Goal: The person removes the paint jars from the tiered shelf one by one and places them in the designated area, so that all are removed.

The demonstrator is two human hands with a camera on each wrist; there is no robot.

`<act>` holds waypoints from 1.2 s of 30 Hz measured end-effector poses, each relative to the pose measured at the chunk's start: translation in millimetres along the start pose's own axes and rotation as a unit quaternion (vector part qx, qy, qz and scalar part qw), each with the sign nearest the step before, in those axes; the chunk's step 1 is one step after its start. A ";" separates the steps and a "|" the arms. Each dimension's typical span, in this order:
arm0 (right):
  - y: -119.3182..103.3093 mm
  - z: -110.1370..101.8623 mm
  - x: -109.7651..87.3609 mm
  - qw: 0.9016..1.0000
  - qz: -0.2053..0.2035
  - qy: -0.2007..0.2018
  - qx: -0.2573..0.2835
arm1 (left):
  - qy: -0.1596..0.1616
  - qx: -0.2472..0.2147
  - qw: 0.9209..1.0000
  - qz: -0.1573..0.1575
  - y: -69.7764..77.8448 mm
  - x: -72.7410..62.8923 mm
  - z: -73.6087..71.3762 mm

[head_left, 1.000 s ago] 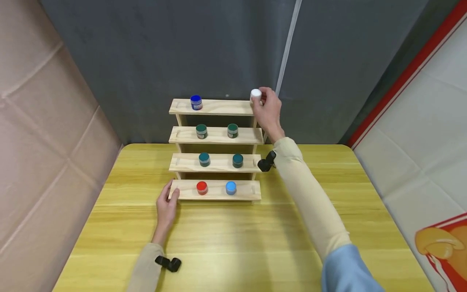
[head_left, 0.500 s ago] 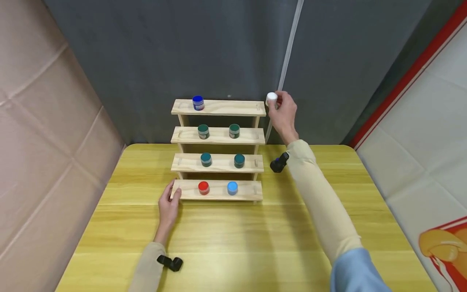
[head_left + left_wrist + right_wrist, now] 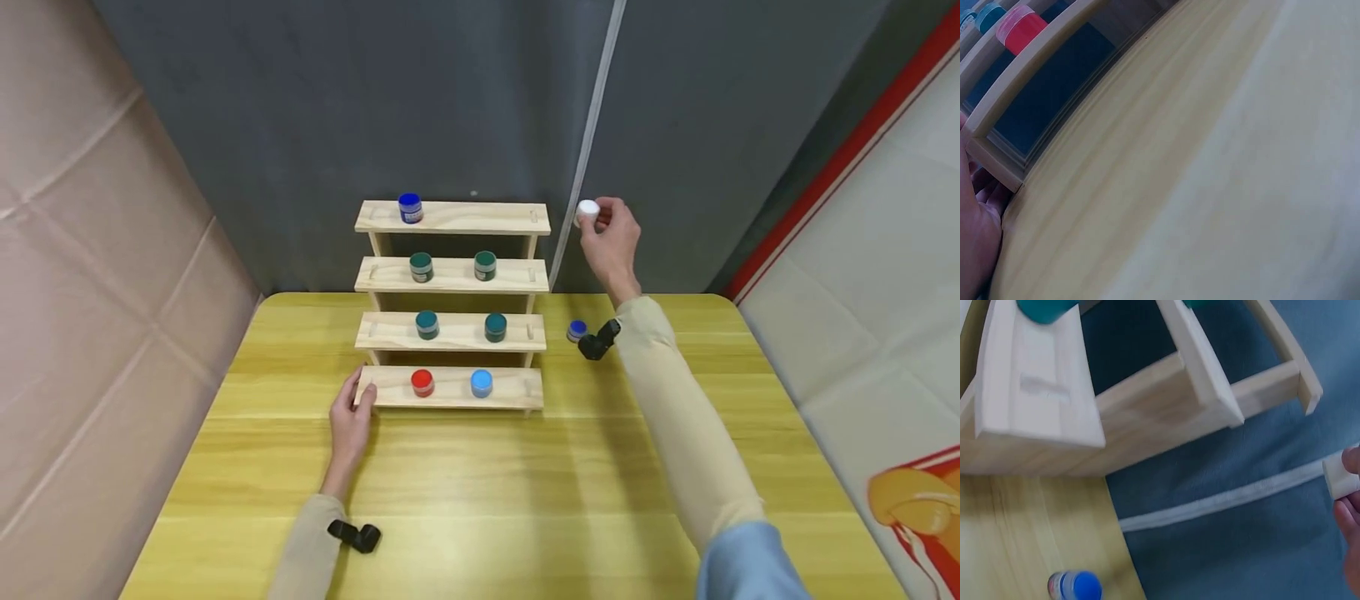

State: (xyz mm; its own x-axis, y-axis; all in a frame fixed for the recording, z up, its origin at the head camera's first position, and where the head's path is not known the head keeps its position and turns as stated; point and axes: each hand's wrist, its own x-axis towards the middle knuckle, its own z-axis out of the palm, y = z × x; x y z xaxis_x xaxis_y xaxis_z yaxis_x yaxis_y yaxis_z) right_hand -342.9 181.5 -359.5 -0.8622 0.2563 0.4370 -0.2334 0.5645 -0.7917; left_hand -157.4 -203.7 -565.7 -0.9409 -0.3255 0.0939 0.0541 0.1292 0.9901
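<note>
- Aloft at upper right of the head view, a white jar (image 3: 588,210) is pinched in the grip of the right hand (image 3: 614,242).
- Left of centre, a wooden rack (image 3: 483,217) is grasped at its lower left corner by the left hand (image 3: 350,427).
- At centre right, a blue-lidded jar (image 3: 577,330) is seen on the tabletop (image 3: 457,508), near the rack.
</note>
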 end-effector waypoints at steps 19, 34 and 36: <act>56.2 -25.0 -26.8 0.999 0.053 0.007 -0.005 | 0.008 0.013 1.000 0.010 -5.4 2.1 1.8; 88.6 -29.4 -43.5 0.998 0.064 -0.003 -0.017 | 0.016 0.007 1.000 0.001 -3.1 1.2 3.9; 92.6 -30.1 -46.2 0.997 0.069 -0.003 -0.016 | 0.016 0.009 1.000 0.003 -3.0 1.6 4.3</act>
State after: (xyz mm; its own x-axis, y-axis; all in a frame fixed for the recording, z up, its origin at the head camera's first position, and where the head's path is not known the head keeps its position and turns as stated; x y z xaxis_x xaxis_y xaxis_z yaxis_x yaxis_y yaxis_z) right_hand -311.1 245.5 -440.2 -0.8878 0.3294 0.3215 -0.0970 0.5490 -0.8302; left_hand -160.6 -200.6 -568.9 -0.9290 -0.3552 0.1043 0.0540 0.1489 0.9874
